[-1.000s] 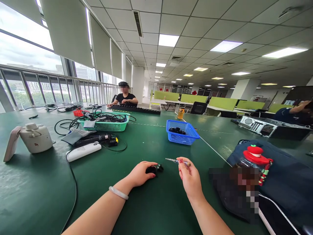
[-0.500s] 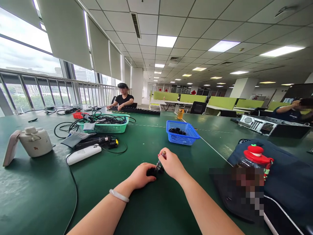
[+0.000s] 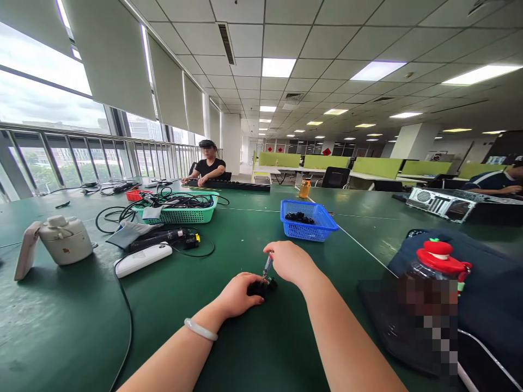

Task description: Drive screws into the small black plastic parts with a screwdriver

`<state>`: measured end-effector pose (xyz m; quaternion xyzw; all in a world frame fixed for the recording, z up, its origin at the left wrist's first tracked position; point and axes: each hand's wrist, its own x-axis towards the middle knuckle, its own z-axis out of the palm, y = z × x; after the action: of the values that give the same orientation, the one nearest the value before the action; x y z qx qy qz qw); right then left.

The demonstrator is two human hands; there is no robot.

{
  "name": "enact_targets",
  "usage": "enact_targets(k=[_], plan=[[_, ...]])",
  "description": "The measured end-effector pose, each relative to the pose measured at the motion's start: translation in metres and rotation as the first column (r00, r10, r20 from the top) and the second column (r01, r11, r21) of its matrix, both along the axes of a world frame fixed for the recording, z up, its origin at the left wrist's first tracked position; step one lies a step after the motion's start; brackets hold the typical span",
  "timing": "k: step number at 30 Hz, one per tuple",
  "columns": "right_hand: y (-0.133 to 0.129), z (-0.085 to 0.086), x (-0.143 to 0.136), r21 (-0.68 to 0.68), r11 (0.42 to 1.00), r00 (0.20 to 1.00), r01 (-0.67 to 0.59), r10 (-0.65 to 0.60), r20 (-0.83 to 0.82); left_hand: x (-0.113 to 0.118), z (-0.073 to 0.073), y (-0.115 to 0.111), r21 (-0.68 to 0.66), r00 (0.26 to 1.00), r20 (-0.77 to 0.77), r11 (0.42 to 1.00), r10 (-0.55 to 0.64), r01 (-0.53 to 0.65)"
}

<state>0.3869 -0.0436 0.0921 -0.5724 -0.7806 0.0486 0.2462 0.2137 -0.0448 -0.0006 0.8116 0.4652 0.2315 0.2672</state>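
My left hand (image 3: pixel 237 295) rests on the green table with its fingers closed around a small black part (image 3: pixel 269 284). What the part is cannot be made out, as the fingers cover some of it. Above it, my right hand (image 3: pixel 293 265) grips the top of a small screwdriver (image 3: pixel 267 266) with a see-through handle. The screwdriver stands slightly tilted, and its lower end meets the black part. Beyond my hands sits a blue plastic basket (image 3: pixel 309 234) with small black pieces (image 3: pixel 299 217) in it.
A green basket (image 3: pixel 183 216) of cables stands left, near a white power strip (image 3: pixel 143 258) and a beige jug (image 3: pixel 67 239). At right are a red-lidded bottle (image 3: pixel 439 262) on dark cloth and a computer case (image 3: pixel 439 203). A person (image 3: pixel 209 166) sits across the table; another sits far right.
My right hand has shifted its grip to the top of the screwdriver, with the wrist raised and more of the handle showing. My left hand stays on the black part. The view has tilted slightly.
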Motion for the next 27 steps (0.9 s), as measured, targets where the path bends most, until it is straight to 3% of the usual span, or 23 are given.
enact_targets(k=[10,21,27], plan=[[-0.021,0.015,-0.018,-0.060,0.986,0.986,-0.157,0.152,-0.072,0.001,-0.002,-0.001,0.060,0.999,-0.034,0.998,0.024,-0.022],[-0.020,0.021,-0.022,-0.048,0.998,0.999,0.051,-0.051,-0.007,0.001,-0.001,-0.003,0.058,0.998,-0.063,0.998,0.031,-0.027],[-0.021,0.026,-0.020,-0.134,0.985,0.992,0.106,-0.096,0.084,0.001,-0.002,-0.003,0.079,0.997,-0.053,0.996,0.054,-0.049]])
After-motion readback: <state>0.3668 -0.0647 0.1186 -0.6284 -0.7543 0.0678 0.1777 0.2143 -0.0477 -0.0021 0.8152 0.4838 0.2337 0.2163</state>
